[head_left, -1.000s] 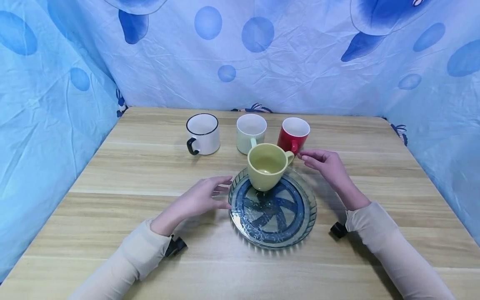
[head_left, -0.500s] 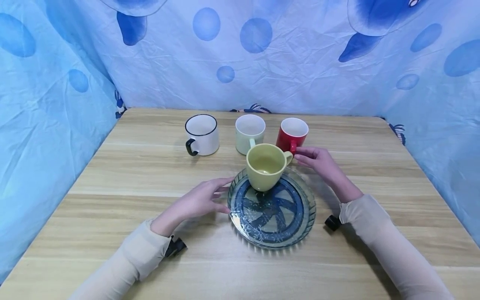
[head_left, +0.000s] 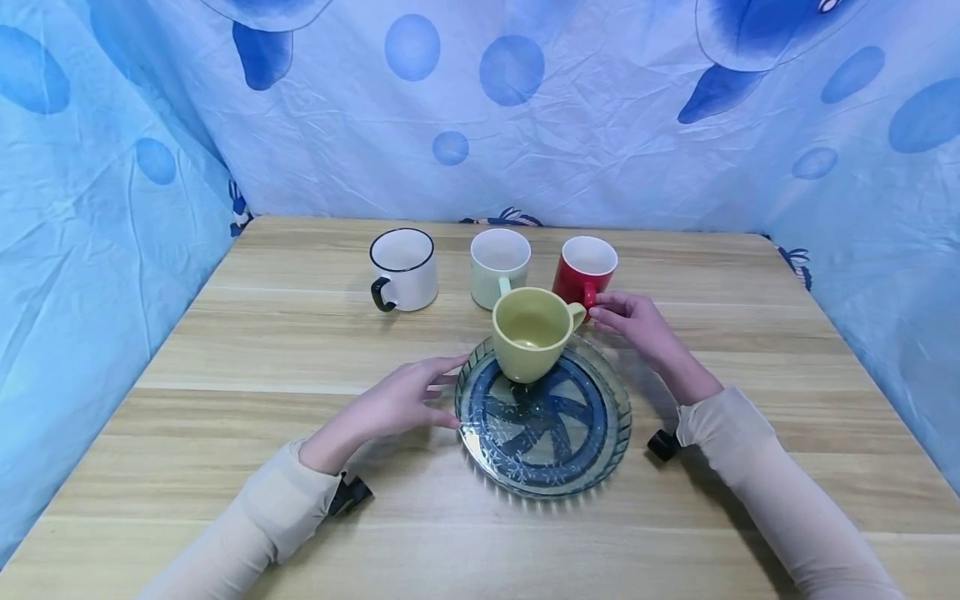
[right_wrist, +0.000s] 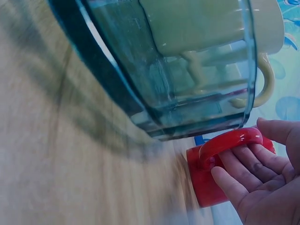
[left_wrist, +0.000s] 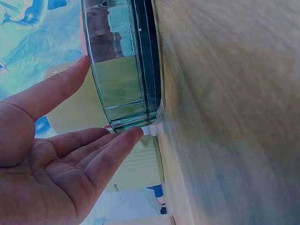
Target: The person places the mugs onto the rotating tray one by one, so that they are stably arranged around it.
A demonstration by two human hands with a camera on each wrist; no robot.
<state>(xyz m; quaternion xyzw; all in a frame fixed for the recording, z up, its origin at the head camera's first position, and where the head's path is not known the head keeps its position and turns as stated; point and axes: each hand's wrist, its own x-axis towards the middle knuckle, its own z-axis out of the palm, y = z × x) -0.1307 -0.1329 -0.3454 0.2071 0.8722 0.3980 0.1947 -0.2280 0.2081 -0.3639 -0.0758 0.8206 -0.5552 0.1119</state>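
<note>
A blue-green glass dish (head_left: 551, 475) with a scalloped rim rests on the table, and a yellow mug (head_left: 528, 346) stands inside its far part, handle to the right. Beside the dish's left rim, my left hand (head_left: 393, 398) has its fingers spread and straight; in the left wrist view the fingertips (left_wrist: 133, 136) are right at the glass wall (left_wrist: 117, 89). Behind the dish stands a red mug (head_left: 570, 283) with a white inside. My right hand (head_left: 637, 325) pinches its handle (right_wrist: 234, 137), with fingers reaching in behind the handle and the thumb over it.
A pale green mug (head_left: 486, 287) stands behind the yellow one, left of the red mug. Farther left is a white mug (head_left: 416, 285) with a black rim and black handle. A blue patterned cloth (head_left: 330, 150) hangs behind the wooden table (head_left: 247, 350).
My right hand has moved slightly left onto the red mug's handle and now holds it. The left hand, the dish and the mugs look the same.
</note>
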